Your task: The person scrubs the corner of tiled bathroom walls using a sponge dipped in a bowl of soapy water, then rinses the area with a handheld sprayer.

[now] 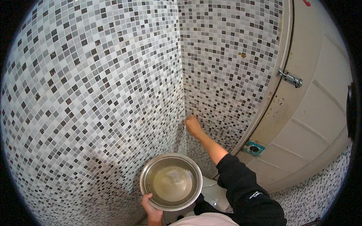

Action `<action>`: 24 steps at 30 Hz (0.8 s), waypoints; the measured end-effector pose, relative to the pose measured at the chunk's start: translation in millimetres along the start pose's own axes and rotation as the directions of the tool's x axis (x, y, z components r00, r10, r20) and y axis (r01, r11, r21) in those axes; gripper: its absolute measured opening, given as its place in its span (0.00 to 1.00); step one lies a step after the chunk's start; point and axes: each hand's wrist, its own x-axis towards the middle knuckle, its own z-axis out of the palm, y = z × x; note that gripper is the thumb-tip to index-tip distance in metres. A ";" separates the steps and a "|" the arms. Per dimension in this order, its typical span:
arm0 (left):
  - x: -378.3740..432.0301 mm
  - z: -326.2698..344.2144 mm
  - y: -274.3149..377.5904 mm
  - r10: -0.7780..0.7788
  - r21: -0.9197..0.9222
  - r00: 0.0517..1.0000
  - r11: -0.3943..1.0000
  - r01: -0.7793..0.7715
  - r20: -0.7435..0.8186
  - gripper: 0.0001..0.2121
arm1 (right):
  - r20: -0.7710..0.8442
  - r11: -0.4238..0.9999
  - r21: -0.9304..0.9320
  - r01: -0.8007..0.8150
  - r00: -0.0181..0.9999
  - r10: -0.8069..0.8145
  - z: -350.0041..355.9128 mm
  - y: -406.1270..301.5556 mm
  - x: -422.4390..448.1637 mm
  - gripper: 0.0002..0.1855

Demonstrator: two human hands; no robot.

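My left hand point(152, 208) grips the near left rim of a round stainless steel basin point(170, 160), thumb over the edge. Cloudy, yellowish liquid point(169, 185) lies in the basin and reflects light. Farther out, my right hand point(193, 126) is curled at the corner where two mosaic-tiled walls meet, against or very near the tiles. Its fingertips are hidden, so whether it holds something does not show. A black sleeve covers the upper part of my right arm.
The left mosaic wall point(84, 84) and right mosaic wall point(226, 70) rise around the corner. At right stands a beige door point(308, 121) with a metal slide bolt point(291, 78) and a lock hole point(254, 148). White floor tile point(216, 195) shows below my right arm.
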 end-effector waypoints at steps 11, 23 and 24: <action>-3.5 0.6 13.4 0.000 0.006 0.999 1.000 0.000 0.052 0.25 | 0.397 0.125 0.897 -0.423 0.898 0.188 -178.3 -110.9 -58.2 0.19; 2.0 -7.4 4.2 -0.063 0.036 0.998 0.997 0.063 0.002 0.22 | 0.543 0.883 0.394 0.254 0.711 -0.447 -174.2 -205.5 -109.4 0.22; 2.0 -7.4 3.2 -0.066 0.034 0.998 0.997 0.066 0.014 0.22 | 0.548 0.863 0.412 0.292 0.677 -0.491 -174.8 -207.1 -112.5 0.20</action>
